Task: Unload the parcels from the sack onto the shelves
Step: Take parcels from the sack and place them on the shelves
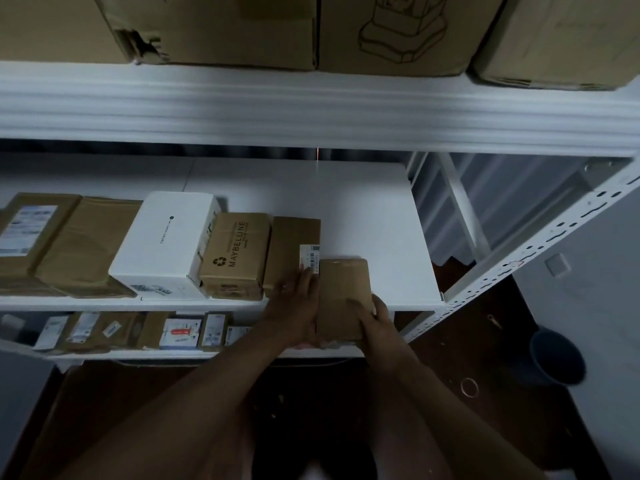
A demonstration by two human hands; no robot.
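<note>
A small brown cardboard parcel (343, 289) lies at the front edge of the white middle shelf (374, 216), partly over the edge. My left hand (298, 306) is flat against its left side, fingers straight. My right hand (372, 318) grips its near right corner, thumb on top. Just to the left lies a flat brown parcel with a barcode label (294, 247), then a brown Maybelline box (235, 254) and a white box (166, 240). The sack is not in view.
More brown parcels (59, 237) fill the shelf's left end. The lower shelf (138, 353) holds several small labelled parcels. Large cartons (391, 29) sit on the top shelf. A perforated white upright (540, 244) stands right, a dark bucket (557, 358) on the floor beyond.
</note>
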